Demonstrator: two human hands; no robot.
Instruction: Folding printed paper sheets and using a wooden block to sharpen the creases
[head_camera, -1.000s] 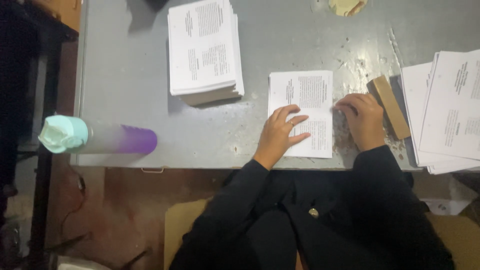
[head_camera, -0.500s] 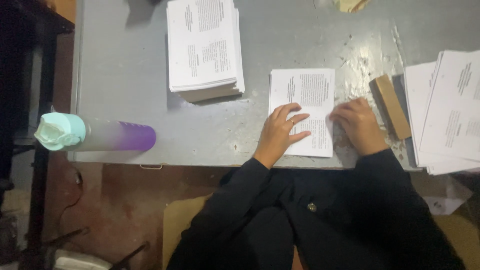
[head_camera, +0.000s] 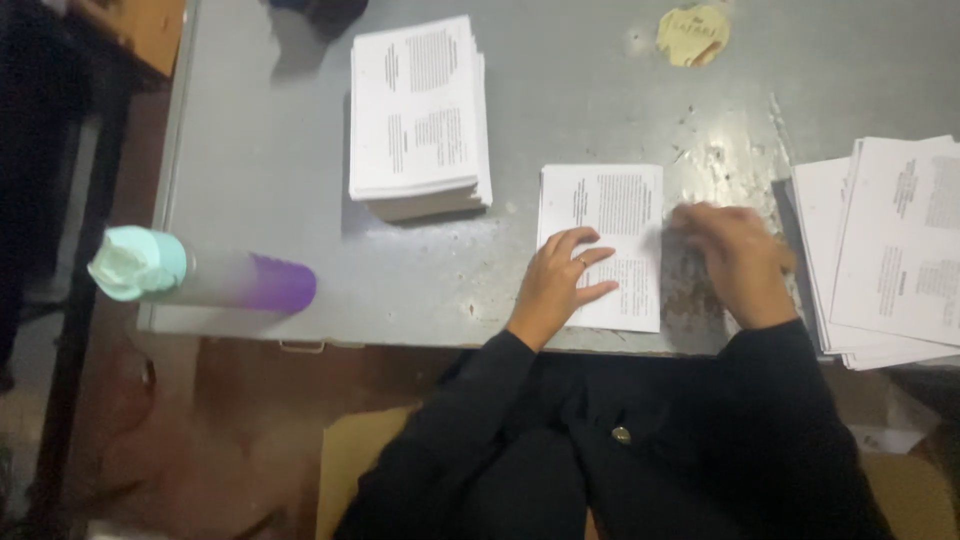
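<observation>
Low in the frame's centre, the left hand (head_camera: 560, 285) lies flat with fingers spread on the lower left of a printed sheet (head_camera: 605, 240) on the grey worktop (head_camera: 270, 180); the right hand (head_camera: 735, 260), blurred, rests just beside the sheet's right edge, its grip not clear enough to tell. A mint-capped purple bottle (head_camera: 200, 280) lies at the lower left edge. Farther up sits a thick paper stack (head_camera: 418, 115), with loose sheets (head_camera: 890, 250) at the right.

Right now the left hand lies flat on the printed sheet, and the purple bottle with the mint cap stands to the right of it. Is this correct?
Not quite. The head view shows the purple bottle to the left of the printed sheet, at the table's left edge. The left hand does lie flat on the sheet.
</observation>
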